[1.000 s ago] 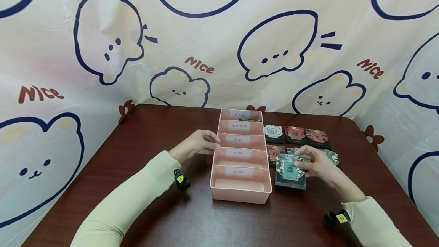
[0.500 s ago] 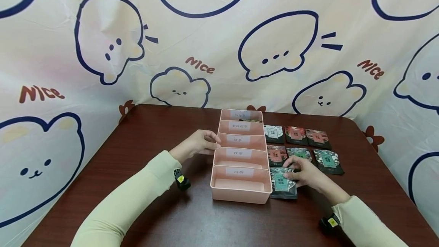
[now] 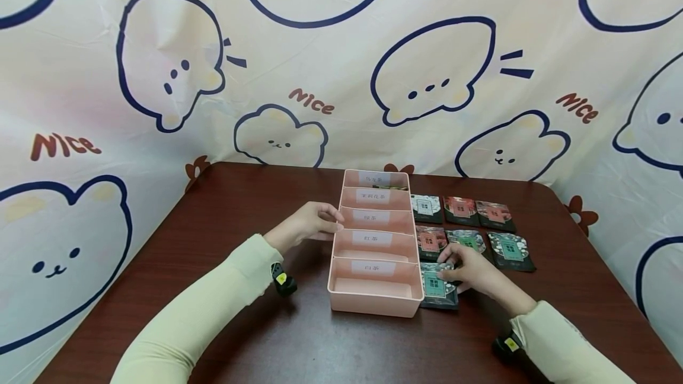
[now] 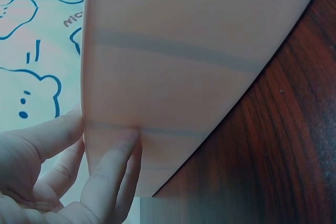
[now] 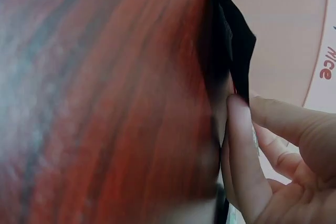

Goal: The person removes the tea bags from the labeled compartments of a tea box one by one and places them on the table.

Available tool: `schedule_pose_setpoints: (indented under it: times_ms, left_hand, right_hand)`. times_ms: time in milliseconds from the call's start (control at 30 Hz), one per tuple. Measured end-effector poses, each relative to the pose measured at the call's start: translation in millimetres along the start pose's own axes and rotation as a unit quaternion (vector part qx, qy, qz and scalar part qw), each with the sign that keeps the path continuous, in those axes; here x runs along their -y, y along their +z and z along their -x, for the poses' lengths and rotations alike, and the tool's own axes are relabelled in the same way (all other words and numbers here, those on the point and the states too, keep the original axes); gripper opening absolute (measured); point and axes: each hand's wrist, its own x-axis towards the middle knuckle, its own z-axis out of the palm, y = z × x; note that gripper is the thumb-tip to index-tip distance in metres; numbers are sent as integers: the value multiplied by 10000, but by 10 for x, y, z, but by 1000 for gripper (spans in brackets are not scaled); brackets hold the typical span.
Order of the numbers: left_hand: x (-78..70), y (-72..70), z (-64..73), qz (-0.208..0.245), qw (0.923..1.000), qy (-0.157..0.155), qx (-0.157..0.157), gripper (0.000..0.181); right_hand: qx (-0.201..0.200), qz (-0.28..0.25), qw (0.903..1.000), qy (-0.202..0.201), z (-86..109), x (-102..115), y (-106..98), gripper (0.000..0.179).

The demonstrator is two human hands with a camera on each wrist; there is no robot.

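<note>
My right hand (image 3: 469, 271) pinches a green-and-black tea packet (image 3: 434, 284) between thumb and fingers, close to the right side of the pink divided box (image 3: 373, 306). In the right wrist view the packet's dark underside (image 5: 242, 51) shows between my fingers, with the pink wall behind it. Whether it touches the table cannot be told. My left hand (image 3: 309, 224) rests its fingertips on the box's left wall and rim. Its fingers (image 4: 113, 166) lie against the outer wall in the left wrist view.
The box has several labelled compartments in a row; something dark and flat (image 3: 389, 187) shows in the farthest. To its right lie a white packet (image 3: 425, 208), red packets (image 3: 460, 210) and green packets (image 3: 510, 250) on the brown table (image 3: 256, 348). A printed curtain (image 3: 341, 64) stands behind.
My right hand has brought the green tea packet left and nearer to me, low beside the box, uncovering the green packets behind. The left hand and the box have stayed put.
</note>
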Motion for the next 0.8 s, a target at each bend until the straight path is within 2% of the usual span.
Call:
schedule_pose_setpoints:
  times_ms: [333,800]
  left_hand:
    - [0,4,7,-20,10000,23,-5,21]
    - [-17,10,13,-52,10000,0,-32,20]
  right_hand:
    - [-176,388,9991,52,2,49,42,27]
    - [-217,553,9981,130,2,57,57,27]
